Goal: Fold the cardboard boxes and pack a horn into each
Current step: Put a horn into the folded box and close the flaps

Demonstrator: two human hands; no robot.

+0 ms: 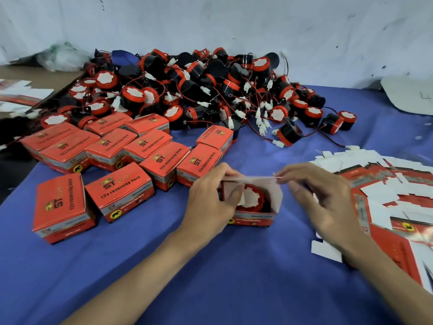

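A small red cardboard box (254,218) stands open on the blue cloth in the middle. Inside it lies a red and black horn (251,199) with a white face. My left hand (212,202) grips the box's left side, its thumb pressing a white side flap inward over the horn. My right hand (321,195) pinches the edge of the white top flap (262,181) from the right. A big pile of loose horns (199,90) with red wires lies at the back.
Several shut red boxes (117,156) stand in rows to the left. Flat unfolded box blanks (386,184) are heaped at the right. Blue cloth (164,266) covers the table. A stained white wall (234,24) stands behind, with a crumpled plastic bag (58,57) at the far left.
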